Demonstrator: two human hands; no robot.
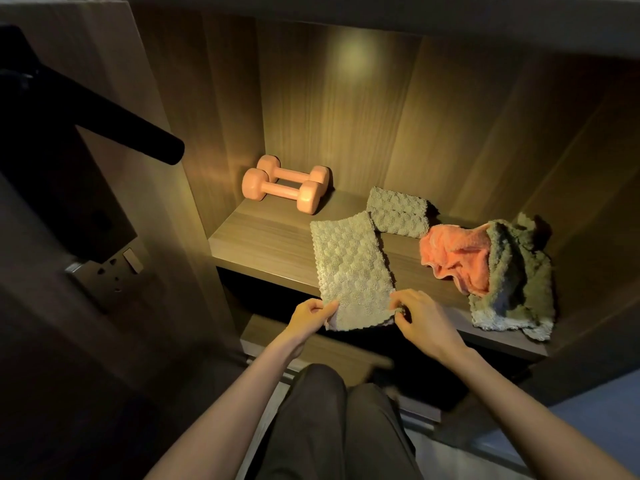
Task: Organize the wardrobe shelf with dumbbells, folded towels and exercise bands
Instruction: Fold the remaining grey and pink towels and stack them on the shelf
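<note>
A grey-green textured towel (pixel 349 268) lies flat as a long strip on the wooden shelf (pixel 263 233), its near end hanging over the front edge. My left hand (pixel 311 318) pinches the near left corner and my right hand (pixel 420 315) pinches the near right corner. Behind it sits a folded grey-green towel (pixel 398 216). Two orange dumbbells (pixel 287 188) lie side by side at the back left. At the right lies a crumpled orange towel (pixel 453 261) beside a crumpled olive towel (pixel 512 289). No exercise bands are in view.
Wooden wardrobe walls enclose the shelf on the left, back and right. A black bar (pixel 138 140) juts in from the upper left above a wall socket (pixel 110 275). A lower drawer front (pixel 311 344) and my knees (pixel 343 410) sit below the shelf.
</note>
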